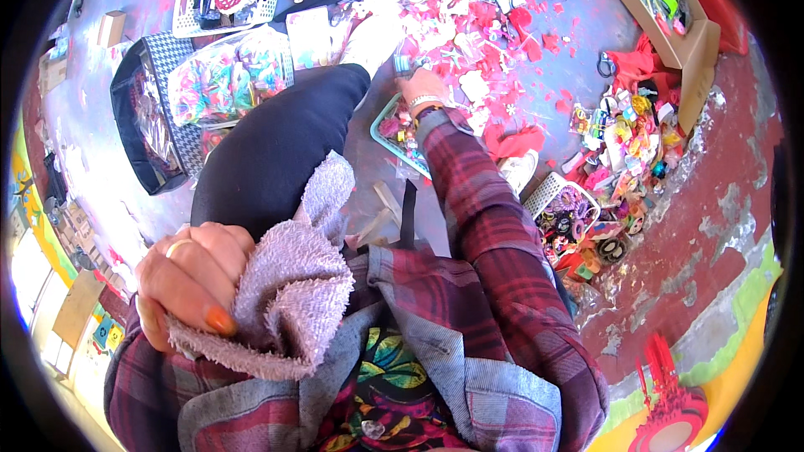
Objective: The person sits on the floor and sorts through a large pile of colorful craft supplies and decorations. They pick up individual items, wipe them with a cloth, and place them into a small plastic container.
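Close to my body, my left hand (197, 280) is closed round a lilac terry cloth (297, 293), whose folds hang over my thigh. My right hand (423, 86), with a bracelet at the wrist, reaches far forward and down to the floor. It is just beyond a teal-rimmed basket (388, 144) of small mixed items, partly covered by my forearm. Its fingers point away and are too small to make out, so I cannot tell whether they hold anything. Pink and red scraps (481, 59) lie spread over the floor around it.
At left stand a white basket (180, 12), a clear bag of colourful pieces (230, 75) and a dark fabric box (134, 117). On the right are a heap of hair accessories (624, 142), a small white basket (544, 192) and a cardboard box (697, 67). My bent leg (276, 134) rises between.
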Available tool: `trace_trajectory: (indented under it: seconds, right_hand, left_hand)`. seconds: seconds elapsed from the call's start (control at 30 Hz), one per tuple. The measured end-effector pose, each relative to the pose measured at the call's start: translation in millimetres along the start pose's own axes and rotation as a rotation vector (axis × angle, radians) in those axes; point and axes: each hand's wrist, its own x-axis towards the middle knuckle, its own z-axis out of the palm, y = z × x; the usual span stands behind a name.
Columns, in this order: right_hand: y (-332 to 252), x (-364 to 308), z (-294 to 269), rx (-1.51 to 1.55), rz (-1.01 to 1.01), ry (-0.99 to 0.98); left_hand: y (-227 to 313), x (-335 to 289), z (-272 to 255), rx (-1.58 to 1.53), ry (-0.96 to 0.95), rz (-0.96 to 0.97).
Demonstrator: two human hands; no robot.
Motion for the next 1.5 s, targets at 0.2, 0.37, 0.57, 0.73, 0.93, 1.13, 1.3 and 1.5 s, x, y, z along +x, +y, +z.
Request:
trace_trajectory:
  seconds: [0.2,0.37,0.57,0.73,0.93,1.13,1.3,1.5]
  right_hand:
    - [25.8,27.0,19.3,0.036,0.101,0.098]
    - [14.5,11.8,8.8,-0.014,-0.109,0.092]
    - [-16.4,19.6,17.3,-0.117,0.040,0.015]
    - [5.3,23.7,14.5,-0.020,-0.141,0.038]
    - [78.7,19.5,-16.8,0.884,-0.081,-0.164]
    - [122.3,-4.6,-35.7,1.551,-0.021,-0.307]
    - [190.1,-14.2,-75.6,1.502,0.097,-0.103]
    - [334.9,-53.0,-181.2,1.042,0.410,0.371]
  left_hand:
    - [2.3,7.8,-28.6,-0.025,-0.260,-0.008]
    - [9.5,5.8,-29.5,-0.018,-0.282,-0.010]
    - [6.1,8.5,-27.7,-0.001,-0.268,-0.011]
    - [8.3,6.8,-24.4,-0.028,-0.224,-0.042]
    - [7.3,5.0,-26.7,-0.077,-0.240,-0.043]
    - [3.8,-0.7,-15.9,-0.032,-0.122,0.007]
    - [4.6,2.2,2.6,0.013,0.063,-0.010]
    - [5.6,-4.5,-8.5,-0.062,0.001,-0.037]
